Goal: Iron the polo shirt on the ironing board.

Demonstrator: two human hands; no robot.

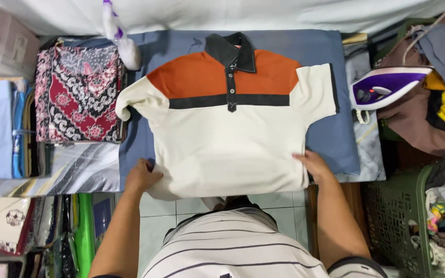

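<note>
As fingers [148, 170] lie flat, polo shirt [233, 139] touched

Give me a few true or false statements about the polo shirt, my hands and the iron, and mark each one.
1. The polo shirt lies front up on the blue ironing pad. True.
2. The left hand is gripping the shirt's collar. False: it rests at the shirt's lower left hem, far from the collar.
3. The right hand lies on the shirt's lower right edge. True.
4. The purple and white iron is pressing on the shirt's chest. False: it sits off to the right, beside the pad, clear of the shirt.
5. A folded red, black and white patterned cloth lies left of the shirt. True.
</note>
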